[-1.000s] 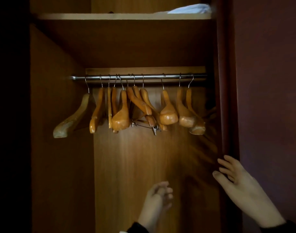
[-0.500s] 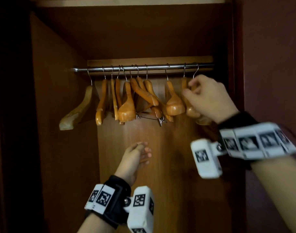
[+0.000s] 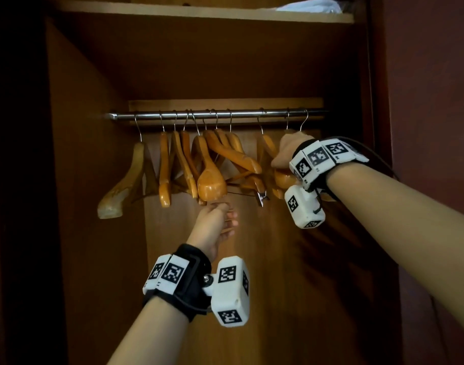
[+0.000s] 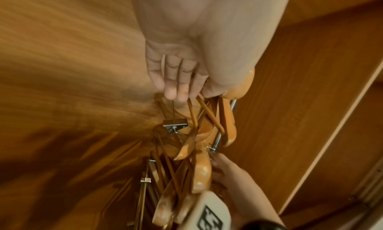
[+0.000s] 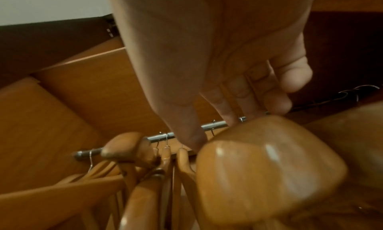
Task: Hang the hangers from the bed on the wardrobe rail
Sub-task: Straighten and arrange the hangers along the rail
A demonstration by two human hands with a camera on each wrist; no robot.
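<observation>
Basically all the wooden hangers (image 3: 212, 164) are hanging from the wardrobe rail (image 3: 217, 115), bunched toward its left end. Right hand (image 3: 287, 151) is gripping the rightmost ones just under the rail; left hand (image 3: 216, 222) is hovering relaxed, empty, below the cluster. They're looking rigid, glossy, likely slick; safest grabbing the neck below the wire hook
</observation>
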